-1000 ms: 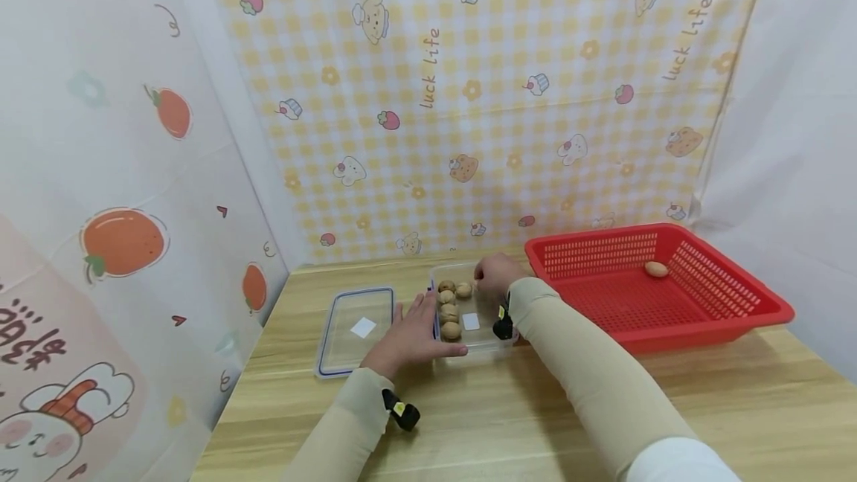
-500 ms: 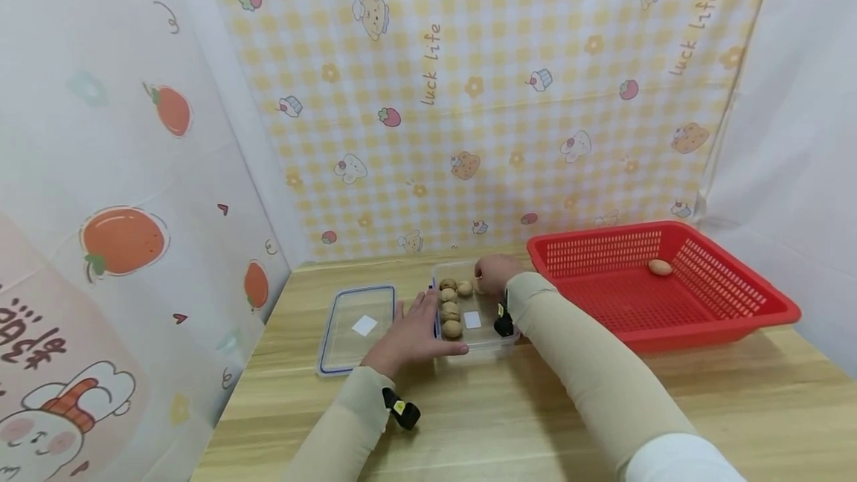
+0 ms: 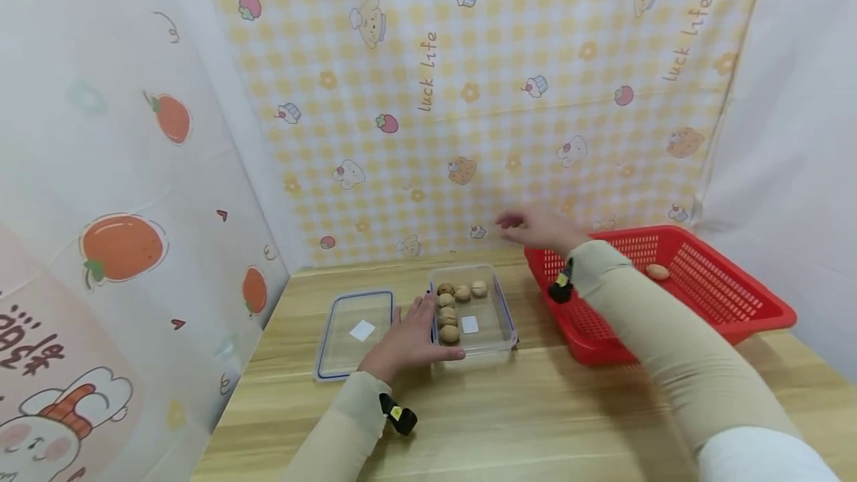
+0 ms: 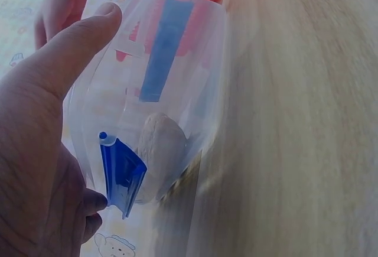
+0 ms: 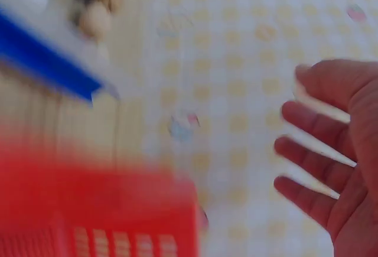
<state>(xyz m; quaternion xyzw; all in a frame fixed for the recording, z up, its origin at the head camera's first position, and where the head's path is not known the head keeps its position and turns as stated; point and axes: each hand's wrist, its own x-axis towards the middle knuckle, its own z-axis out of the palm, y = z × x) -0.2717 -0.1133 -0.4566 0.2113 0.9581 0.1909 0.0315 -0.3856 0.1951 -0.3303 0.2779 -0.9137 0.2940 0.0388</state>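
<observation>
Several walnuts [image 3: 448, 316] lie along the left side and back of a clear plastic box [image 3: 492, 318] on the table. My left hand [image 3: 410, 341] rests against the box's left side with fingers extended, its thumb along the front edge. In the left wrist view, a walnut [image 4: 160, 150] shows through the box wall beside a blue latch [image 4: 124, 174]. My right hand [image 3: 535, 229] is raised beyond the box's back right corner, near the red basket [image 3: 596, 352]. Its fingers are spread and hold nothing in the right wrist view. One walnut [image 3: 657, 271] lies in the basket.
A clear lid [image 3: 341, 352] with a blue seal lies on the wooden table [image 3: 509, 415] left of the box. Behind the table hangs a yellow checked cloth [image 3: 402, 207]. Another printed cloth [image 3: 201, 169] hangs at the left.
My right hand has lifted out of the box, up and to the right toward the basket. A walnut now shows at the box's back where that hand was. My left hand stays put.
</observation>
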